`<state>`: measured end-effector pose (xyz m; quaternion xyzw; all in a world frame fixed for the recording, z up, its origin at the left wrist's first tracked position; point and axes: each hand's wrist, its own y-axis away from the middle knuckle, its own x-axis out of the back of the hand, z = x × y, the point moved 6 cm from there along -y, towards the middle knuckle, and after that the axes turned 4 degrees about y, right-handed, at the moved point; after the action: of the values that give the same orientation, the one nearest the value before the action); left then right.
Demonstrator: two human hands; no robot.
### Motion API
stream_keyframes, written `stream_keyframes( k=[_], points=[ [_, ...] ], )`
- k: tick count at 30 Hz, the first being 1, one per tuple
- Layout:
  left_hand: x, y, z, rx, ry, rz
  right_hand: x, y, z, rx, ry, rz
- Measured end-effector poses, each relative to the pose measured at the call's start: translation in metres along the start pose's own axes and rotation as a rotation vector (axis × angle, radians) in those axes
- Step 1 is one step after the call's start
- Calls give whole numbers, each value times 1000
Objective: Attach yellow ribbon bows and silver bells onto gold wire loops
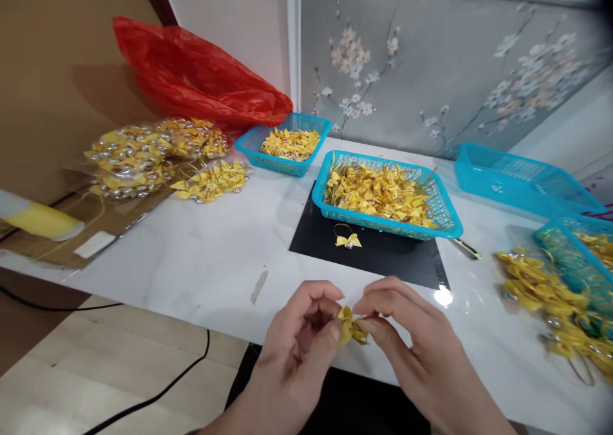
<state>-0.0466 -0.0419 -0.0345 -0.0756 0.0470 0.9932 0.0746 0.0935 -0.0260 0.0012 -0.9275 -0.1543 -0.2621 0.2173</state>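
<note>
Near the table's front edge, my left hand and my right hand both pinch a small yellow ribbon bow between them, fingers closed on it. On the black mat just beyond lies one finished yellow bow with a loop. A turquoise basket full of yellow bows stands at the mat's far edge.
A smaller turquoise basket of bows and a red plastic bag sit at the back left. Packets of bows lie to the left. More turquoise baskets and loose bows are on the right. A black cable crosses the floor.
</note>
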Motion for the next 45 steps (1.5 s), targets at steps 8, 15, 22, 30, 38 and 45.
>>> stream_keyframes(
  k=[8,15,22,30,38,45],
  points=[
    [-1,2,-1,42,3,42,3,-1,-34,380,525,73],
    [-4,4,-3,61,12,46,1,-3,-46,441,640,53],
    [-2,3,-6,91,-27,39,-6,-2,-44,466,711,32],
    [-2,0,-2,73,73,50,-5,6,-26,305,410,184],
    [3,3,-2,60,56,85,-1,9,-11,103,175,157],
    [-1,3,1,32,67,54,3,6,-14,93,183,137]
  ],
)
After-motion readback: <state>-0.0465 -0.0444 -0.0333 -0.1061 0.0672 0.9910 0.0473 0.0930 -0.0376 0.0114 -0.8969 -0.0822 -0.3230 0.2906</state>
